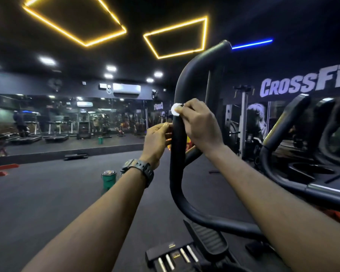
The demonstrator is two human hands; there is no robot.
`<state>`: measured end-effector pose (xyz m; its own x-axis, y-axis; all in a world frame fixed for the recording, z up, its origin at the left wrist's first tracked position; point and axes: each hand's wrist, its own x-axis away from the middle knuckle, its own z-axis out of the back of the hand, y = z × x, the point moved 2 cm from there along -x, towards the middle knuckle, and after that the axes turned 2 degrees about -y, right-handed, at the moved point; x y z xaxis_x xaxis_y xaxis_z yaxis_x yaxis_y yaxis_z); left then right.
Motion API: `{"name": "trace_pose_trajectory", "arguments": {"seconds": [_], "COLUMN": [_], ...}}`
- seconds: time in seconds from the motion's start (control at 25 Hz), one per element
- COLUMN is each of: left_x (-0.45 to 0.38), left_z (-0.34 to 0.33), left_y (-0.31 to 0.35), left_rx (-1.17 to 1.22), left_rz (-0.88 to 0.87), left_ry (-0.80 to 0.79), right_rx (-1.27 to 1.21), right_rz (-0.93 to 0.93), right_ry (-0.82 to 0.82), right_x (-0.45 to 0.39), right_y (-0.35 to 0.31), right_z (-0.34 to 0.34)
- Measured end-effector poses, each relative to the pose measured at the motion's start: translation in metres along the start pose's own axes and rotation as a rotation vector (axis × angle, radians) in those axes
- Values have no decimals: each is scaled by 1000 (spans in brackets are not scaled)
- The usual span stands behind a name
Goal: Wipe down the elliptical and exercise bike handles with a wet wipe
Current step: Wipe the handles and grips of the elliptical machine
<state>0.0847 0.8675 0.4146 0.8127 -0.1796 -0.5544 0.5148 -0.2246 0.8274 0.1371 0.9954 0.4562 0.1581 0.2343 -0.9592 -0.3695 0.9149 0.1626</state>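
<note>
A tall black curved elliptical handle (pixel 178 169) rises in the middle of the view. My right hand (pixel 199 124) wraps around the handle and presses a small white wet wipe (pixel 175 109) against its left side. Just below, my left hand (pixel 158 142) curls its fingers around the same handle from the left; a dark watch sits on that wrist. More black handles (pixel 279 134) of the machine stand at the right.
The elliptical's pedal (pixel 206 238) and console edge (pixel 320 185) lie below and right. A green bucket (pixel 108 179) stands on the dark floor to the left. Treadmills and a mirrored wall line the far side. Orange equipment lies at the far left.
</note>
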Motion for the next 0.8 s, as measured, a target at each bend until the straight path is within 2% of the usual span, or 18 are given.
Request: {"name": "trace_pose_trajectory", "arguments": {"seconds": [0.04,0.16,0.2,0.36,0.52,0.68,0.8], "left_x": [4,20,26,35,36,49,54], "left_z": [3,16,19,25,34,38,40], "left_y": [-10,-44,-55,-90,-117,-138,-151], "left_rx": [-3,0,12,36,-11,-25,42], "left_rz": [23,78,93,129,117,135,148], "left_ry": [1,-20,-41,-62,-86,-154,-162], "right_rx": [3,45,67,86,83,109,70], "right_rz": [-18,99,81,-142,-141,-228,-127], "right_ry": [-22,-244,-286,-183,-443,-419,-560], "right_x": [19,93,96,93,163,168,210], "right_y": [-7,-34,-33,-36,-58,-50,-63], "right_z": [-9,-29,-31,-39,-62,-71,-71]}}
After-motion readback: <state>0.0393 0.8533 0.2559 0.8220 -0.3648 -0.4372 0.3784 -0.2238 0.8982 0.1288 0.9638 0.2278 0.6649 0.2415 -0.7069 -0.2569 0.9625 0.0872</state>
